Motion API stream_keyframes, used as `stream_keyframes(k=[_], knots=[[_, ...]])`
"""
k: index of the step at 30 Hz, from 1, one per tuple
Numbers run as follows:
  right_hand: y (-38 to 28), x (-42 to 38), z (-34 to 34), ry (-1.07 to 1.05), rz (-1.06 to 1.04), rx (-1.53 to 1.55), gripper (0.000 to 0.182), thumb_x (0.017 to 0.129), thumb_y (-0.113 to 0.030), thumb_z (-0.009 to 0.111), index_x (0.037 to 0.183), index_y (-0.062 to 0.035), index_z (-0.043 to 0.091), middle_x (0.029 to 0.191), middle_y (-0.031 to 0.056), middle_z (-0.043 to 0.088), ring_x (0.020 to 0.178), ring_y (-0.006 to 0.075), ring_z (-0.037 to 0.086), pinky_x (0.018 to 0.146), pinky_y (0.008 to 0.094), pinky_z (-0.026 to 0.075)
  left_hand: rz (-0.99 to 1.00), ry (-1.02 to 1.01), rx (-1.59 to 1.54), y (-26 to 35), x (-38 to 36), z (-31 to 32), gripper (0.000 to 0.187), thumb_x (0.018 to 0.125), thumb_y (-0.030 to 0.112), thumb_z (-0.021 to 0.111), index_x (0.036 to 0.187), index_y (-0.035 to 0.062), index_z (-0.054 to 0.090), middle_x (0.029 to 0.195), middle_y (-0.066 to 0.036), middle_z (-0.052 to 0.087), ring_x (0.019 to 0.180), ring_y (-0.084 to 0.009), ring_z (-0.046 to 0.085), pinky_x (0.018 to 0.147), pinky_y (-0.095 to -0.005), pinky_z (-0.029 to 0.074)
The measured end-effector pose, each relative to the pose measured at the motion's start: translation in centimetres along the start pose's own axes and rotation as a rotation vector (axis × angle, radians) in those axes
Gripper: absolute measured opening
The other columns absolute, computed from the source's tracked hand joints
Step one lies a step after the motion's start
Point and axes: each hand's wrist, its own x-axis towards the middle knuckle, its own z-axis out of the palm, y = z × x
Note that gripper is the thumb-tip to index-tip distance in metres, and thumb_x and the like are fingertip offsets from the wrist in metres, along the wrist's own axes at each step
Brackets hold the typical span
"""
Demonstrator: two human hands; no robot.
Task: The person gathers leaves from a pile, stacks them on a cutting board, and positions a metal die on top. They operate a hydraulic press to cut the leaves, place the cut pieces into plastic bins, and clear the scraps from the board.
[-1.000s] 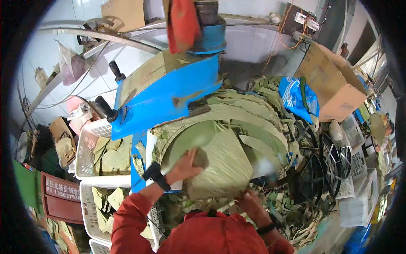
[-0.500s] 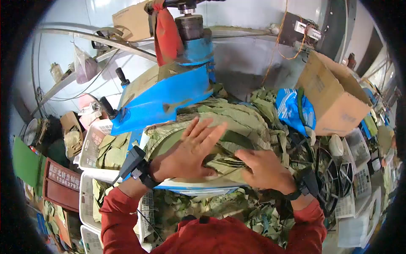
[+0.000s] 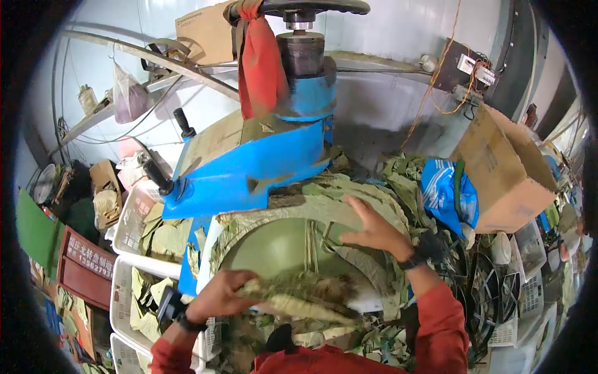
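My left hand (image 3: 225,294), low at the near side of the work surface, has its fingers closed on the edge of a bundle of dried leaves (image 3: 305,294). Motion blurs that bundle. My right hand (image 3: 379,232) is raised over the right part of the round green surface (image 3: 268,249), thumb and fingers apart, with nothing in it. Some leaf strips (image 3: 311,243) lie on the green surface below and beside it. A ring of leaf scraps (image 3: 324,202) curves around the surface's far side.
A blue press-like machine (image 3: 249,168) reaches over from behind, with a red cloth (image 3: 261,65) hanging on it. White baskets (image 3: 128,290) of leaf pieces stand left. A cardboard box (image 3: 498,174) and blue bag (image 3: 445,193) are right. Leaf scraps (image 3: 386,336) cover the near floor.
My left hand has moved down and left and now grips the leaf bundle, exposing the green surface. My right hand has lifted up and away. The view has shifted slightly.
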Motion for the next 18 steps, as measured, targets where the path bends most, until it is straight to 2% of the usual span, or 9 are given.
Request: stream_keyframes(k=[3,6,8,9,10,11,13,15,18], knots=[[6.6,6.6,3.4,0.041,0.134,-0.568,0.106,0.066,-0.052,0.073,0.142,-0.0027,0.018,0.147,0.0205,0.019,0.137,0.0375,0.013,0.109,0.0488,0.017,0.022,-0.049,-0.061,-1.3,-1.7,-2.1,0.049,0.060,0.009,0.072,0.108,0.0065,0.062,0.102,-0.009,0.064,0.091,-0.0258,0.063,0.078,-0.0319,0.048],[12.5,13.5,4.7,0.129,0.220,-0.567,0.113,0.062,-0.060,0.071,0.143,-0.0031,0.016,0.149,0.0191,0.015,0.138,0.0381,0.009,0.109,0.0532,0.012,-0.069,-0.152,-0.138,-3.2,-2.0,-2.8,0.054,0.058,0.005,0.069,0.111,0.0099,0.062,0.106,-0.009,0.063,0.095,-0.0273,0.062,0.082,-0.0329,0.049],[12.8,15.9,5.0,0.072,0.295,-0.375,0.100,0.067,-0.059,0.068,0.140,-0.0039,0.026,0.143,0.0205,0.027,0.134,0.0381,0.022,0.106,0.0494,0.023,-0.024,-0.180,-0.120,-4.1,-1.7,-3.8,0.053,0.058,0.004,0.068,0.110,0.0093,0.062,0.106,-0.009,0.063,0.095,-0.0285,0.062,0.082,-0.0336,0.050],[11.7,16.6,4.6,0.003,0.296,-0.264,0.094,0.069,-0.057,0.067,0.137,-0.0026,0.031,0.140,0.0210,0.033,0.131,0.0371,0.029,0.103,0.0479,0.029,0.010,-0.164,-0.126,-4.7,-1.5,-4.1,0.041,0.065,0.011,0.071,0.106,0.0091,0.063,0.102,-0.009,0.065,0.089,-0.0276,0.064,0.080,-0.0337,0.051],[11.2,17.1,4.5,-0.066,0.298,-0.155,0.089,0.072,-0.056,0.066,0.134,-0.0013,0.035,0.136,0.0216,0.039,0.128,0.0361,0.035,0.099,0.0465,0.035,0.023,-0.168,-0.122,-5.4,-1.1,-4.4,0.041,0.065,0.011,0.071,0.106,0.0093,0.063,0.101,-0.009,0.065,0.089,-0.0276,0.064,0.080,-0.0338,0.051],[11.3,17.1,5.9,-0.053,0.410,-0.305,0.084,0.073,-0.054,0.066,0.132,-0.0018,0.038,0.128,0.0221,0.048,0.115,0.0368,0.048,0.092,0.0447,0.041,0.036,-0.176,-0.120,-5.9,-0.8,-4.6,0.042,0.065,0.011,0.072,0.106,0.0095,0.063,0.101,-0.009,0.066,0.089,-0.0275,0.064,0.080,-0.0339,0.051],[11.7,16.5,6.2,-0.122,0.350,-0.117,0.084,0.071,-0.056,0.066,0.132,-0.0048,0.039,0.132,0.0216,0.043,0.117,0.0404,0.043,0.096,0.0482,0.036,0.052,-0.192,-0.128,-6.5,-0.3,-4.9,0.043,0.065,0.011,0.073,0.107,0.0103,0.063,0.100,-0.009,0.066,0.090,-0.0275,0.064,0.081,-0.0347,0.051],[11.7,15.9,6.5,-0.134,0.236,-0.179,0.081,0.070,-0.055,0.067,0.127,-0.0049,0.042,0.128,0.0208,0.043,0.115,0.0415,0.043,0.096,0.0507,0.034,0.019,-0.200,-0.140,-6.7,-0.1,-5.1,0.042,0.066,0.011,0.073,0.106,0.0103,0.063,0.100,-0.009,0.066,0.090,-0.0274,0.064,0.081,-0.0348,0.051],[11.0,14.0,9.3,-0.047,-0.019,-0.506,0.072,0.069,-0.052,0.068,0.115,-0.0013,0.046,0.113,0.0195,0.049,0.104,0.0397,0.047,0.090,0.0526,0.036,0.026,-0.185,-0.133,-6.8,-0.1,-4.7,0.039,0.067,0.012,0.073,0.105,0.0102,0.064,0.099,-0.009,0.066,0.090,-0.0272,0.064,0.081,-0.0348,0.051]])
